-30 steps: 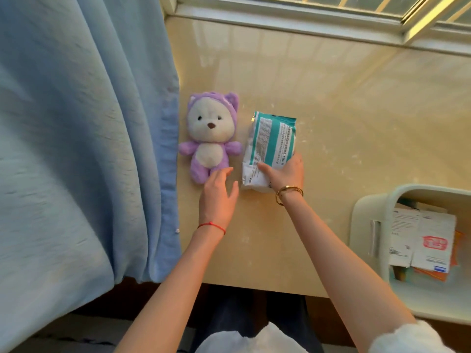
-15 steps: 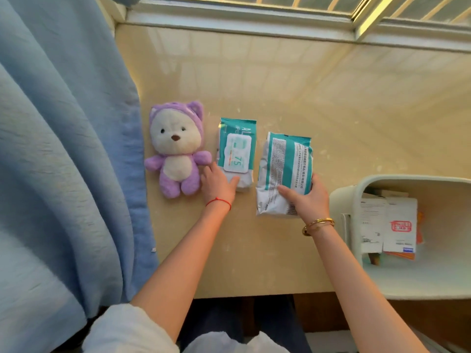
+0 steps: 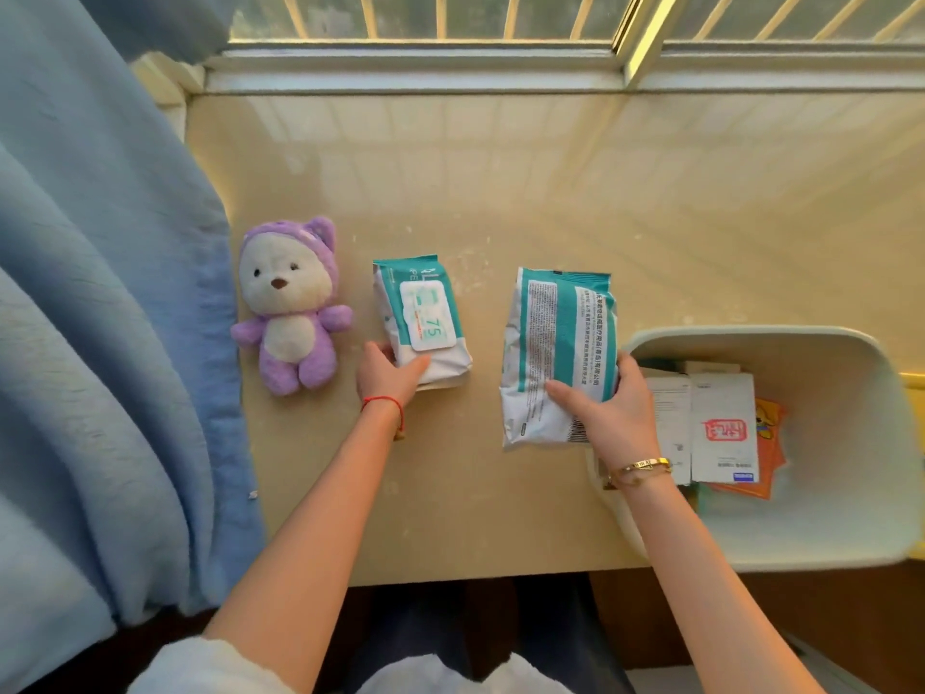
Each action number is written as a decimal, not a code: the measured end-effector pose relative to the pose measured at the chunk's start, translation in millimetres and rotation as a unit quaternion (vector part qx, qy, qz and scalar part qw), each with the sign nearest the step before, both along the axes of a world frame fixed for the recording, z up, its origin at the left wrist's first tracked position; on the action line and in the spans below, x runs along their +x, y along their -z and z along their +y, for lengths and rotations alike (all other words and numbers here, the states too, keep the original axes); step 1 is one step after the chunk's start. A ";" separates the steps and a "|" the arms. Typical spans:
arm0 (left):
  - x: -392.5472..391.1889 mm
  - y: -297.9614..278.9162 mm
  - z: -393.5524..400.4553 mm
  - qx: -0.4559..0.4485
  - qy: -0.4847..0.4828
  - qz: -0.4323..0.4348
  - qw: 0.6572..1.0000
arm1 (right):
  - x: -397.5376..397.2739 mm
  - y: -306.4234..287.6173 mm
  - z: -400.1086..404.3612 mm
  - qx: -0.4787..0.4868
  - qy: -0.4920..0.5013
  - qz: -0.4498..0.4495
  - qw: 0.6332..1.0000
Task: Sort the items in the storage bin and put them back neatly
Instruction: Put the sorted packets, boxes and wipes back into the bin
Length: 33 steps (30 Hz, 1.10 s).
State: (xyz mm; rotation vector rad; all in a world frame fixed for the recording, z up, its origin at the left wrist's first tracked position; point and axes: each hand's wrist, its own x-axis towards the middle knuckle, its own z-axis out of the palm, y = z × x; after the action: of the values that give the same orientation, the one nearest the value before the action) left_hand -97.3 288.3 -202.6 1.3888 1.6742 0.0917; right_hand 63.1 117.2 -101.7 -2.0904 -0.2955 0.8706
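Teal-and-white plastic is being gripped on both sides of the beige table (image 3: 500,493). A smaller teal-and-white wipes pack with a white flip lid (image 3: 423,320) is being held at its near left corner by the left hand (image 3: 388,375), the thumb and fingers curled round that corner while the pack is lying on the table. A larger teal-and-white wipes pack showing its printed back (image 3: 555,358) is being pinched along its near right edge by the right hand (image 3: 608,408), thumb on top and fingers wrapped underneath. The two packs are being kept apart, side by side. A purple-and-white plush bear (image 3: 290,305) is lying face up just left of the smaller pack, beside a blue curtain (image 3: 100,343). A pale green plastic storage bin (image 3: 851,533) is sitting at the right, near the larger pack, with white paper boxes (image 3: 721,433) and orange packets (image 3: 768,443) lying inside it.
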 end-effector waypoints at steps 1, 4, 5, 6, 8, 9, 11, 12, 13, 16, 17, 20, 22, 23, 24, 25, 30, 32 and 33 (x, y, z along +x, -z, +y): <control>2.5 -6.1 -5.6 -0.002 -0.017 -0.017 1.000 | 5.0 -3.9 -5.9 0.007 -0.006 0.008 1.000; 10.9 -31.6 -29.5 -0.001 -0.064 -0.065 0.996 | 21.9 -16.4 -23.9 0.024 -0.023 0.016 0.999; 14.2 -41.5 -40.1 0.002 -0.084 -0.092 0.992 | 28.8 -21.6 -30.5 0.028 -0.030 0.010 0.999; 17.8 -52.6 -51.7 0.007 -0.105 -0.120 0.987 | 36.7 -27.3 -38.1 0.031 -0.036 0.005 0.999; 27.4 -78.1 -77.4 0.024 -0.133 -0.172 0.976 | 55.4 -36.9 -57.2 0.038 -0.045 -0.001 0.998; 33.8 -92.1 -92.0 0.030 -0.144 -0.194 0.970 | 65.6 -41.3 -68.9 0.041 -0.048 -0.003 0.998; 49.0 -117.9 -122.2 0.037 -0.162 -0.228 0.959 | 87.3 -47.2 -94.9 0.042 -0.048 -0.008 0.998; 57.5 -129.1 -137.4 0.036 -0.163 -0.237 0.957 | 98.1 -48.5 -109.0 0.037 -0.044 -0.011 0.998; 66.8 -139.7 -153.1 0.033 -0.159 -0.243 0.956 | 109.2 -48.6 -123.5 0.030 -0.039 -0.014 0.999; 97.8 -156.7 -197.7 0.008 -0.135 -0.253 0.958 | 138.6 -43.8 -164.5 0.005 -0.024 -0.024 0.999; 108.6 -159.2 -211.5 0.000 -0.123 -0.253 0.960 | 146.7 -41.9 -175.9 -0.003 -0.019 -0.029 0.999; 138.5 -151.9 -250.1 -0.032 -0.099 -0.249 0.963 | 169.3 -30.9 -204.0 -0.030 -0.001 -0.044 0.999; 153.4 -136.9 -273.0 -0.048 -0.075 -0.230 0.969 | 181.8 -19.4 -218.2 -0.052 0.006 -0.048 0.997; 159.3 -128.0 -282.8 -0.048 -0.061 -0.208 0.975 | 186.6 -13.2 -223.8 -0.062 0.007 -0.048 0.997; 164.3 -119.6 -291.2 -0.045 -0.049 -0.187 0.980 | 190.1 -7.0 -228.1 -0.072 0.006 -0.049 0.996; 168.3 -112.9 -298.3 -0.044 -0.037 -0.165 0.985 | 192.5 -1.4 -231.2 -0.080 0.005 -0.054 0.995; 181.1 -83.3 -319.1 -0.064 0.004 -0.104 0.992 | 198.7 21.1 -234.9 -0.105 -0.004 -0.070 0.992; 185.8 -77.4 -321.0 -0.063 0.014 -0.094 0.993 | 201.3 27.8 -234.6 -0.111 0.004 -0.059 0.992; 188.4 -75.4 -320.1 -0.063 0.020 -0.085 0.994 | 202.3 30.1 -234.3 -0.113 0.004 -0.054 0.992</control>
State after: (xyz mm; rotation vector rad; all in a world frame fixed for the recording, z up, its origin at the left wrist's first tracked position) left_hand 91.1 -31.8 -127.2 1.2822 1.4860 0.0787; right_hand 265.4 -117.1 -131.9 -2.3522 -0.2537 0.8185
